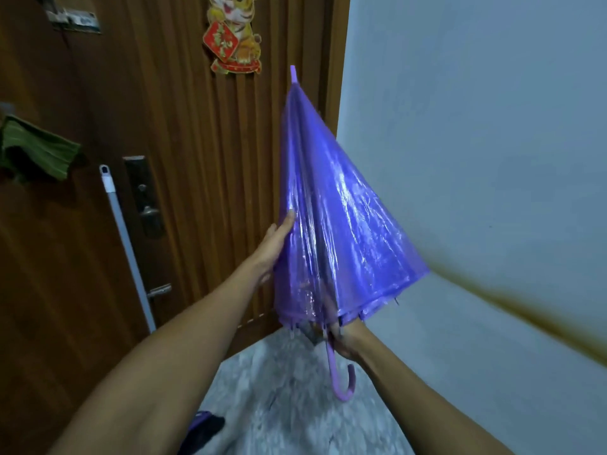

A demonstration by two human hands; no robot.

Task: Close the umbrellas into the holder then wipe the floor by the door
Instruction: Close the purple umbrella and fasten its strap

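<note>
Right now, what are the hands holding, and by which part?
The purple umbrella: the right hand grips its shaft just above the hooked handle; the left hand lies flat against the canopy's side.

The half-folded purple umbrella (335, 218) fills the space before the wooden door (184, 178). Left of it a mop handle (126, 244) leans against the door; to the right, open room runs to the bare wall (476, 142).

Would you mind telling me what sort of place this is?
Probably a home entryway: a wooden door with a lock, a tiger decoration, and an umbrella being closed.
</note>
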